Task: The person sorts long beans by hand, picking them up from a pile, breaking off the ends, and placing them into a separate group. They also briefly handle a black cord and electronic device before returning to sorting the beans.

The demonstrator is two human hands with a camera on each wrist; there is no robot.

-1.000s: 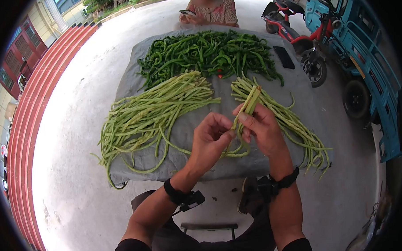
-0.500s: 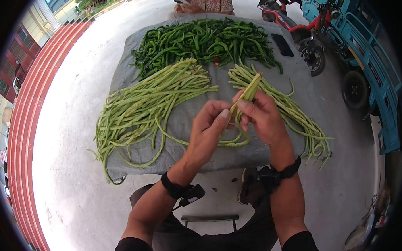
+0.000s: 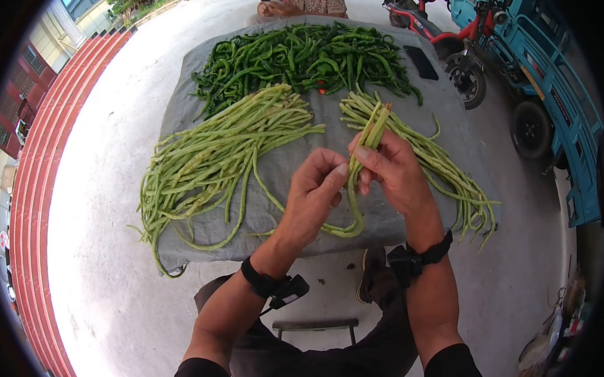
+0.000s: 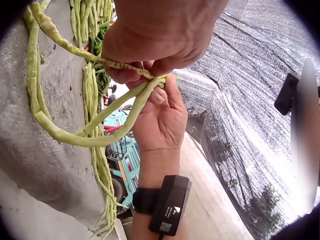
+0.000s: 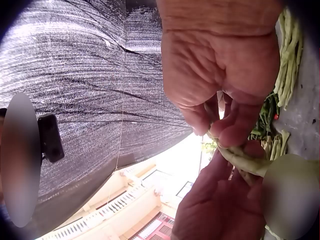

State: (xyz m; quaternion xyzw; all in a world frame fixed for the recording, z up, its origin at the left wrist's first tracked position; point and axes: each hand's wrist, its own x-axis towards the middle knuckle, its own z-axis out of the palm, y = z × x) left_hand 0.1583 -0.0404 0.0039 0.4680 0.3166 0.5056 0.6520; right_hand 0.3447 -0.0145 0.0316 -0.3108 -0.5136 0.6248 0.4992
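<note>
My right hand [image 3: 396,175] grips a few long green beans [image 3: 379,122], their tips standing up past the thumb and forefinger. Close on its left, my left hand [image 3: 315,191] pinches a long bean between thumb and fingers at the bunch. In the left wrist view, a bean [image 4: 70,137] loops down from where the fingertips of both hands meet. Left of the hands lies a large pile of long beans [image 3: 214,151]; to the right is a smaller, neater row of long beans [image 3: 441,183].
Green chili peppers [image 3: 297,59] are heaped across the far part of the grey-covered table [image 3: 274,159]. A dark phone [image 3: 421,63] lies at the far right. Across the table a person [image 3: 302,4] holds a phone. A blue three-wheeler [image 3: 552,100] and a red scooter [image 3: 436,24] stand right.
The head view has tilted down slightly. The loop of bean below the hands has swung a little left and lower. Both hands stay close together at the bunch.
</note>
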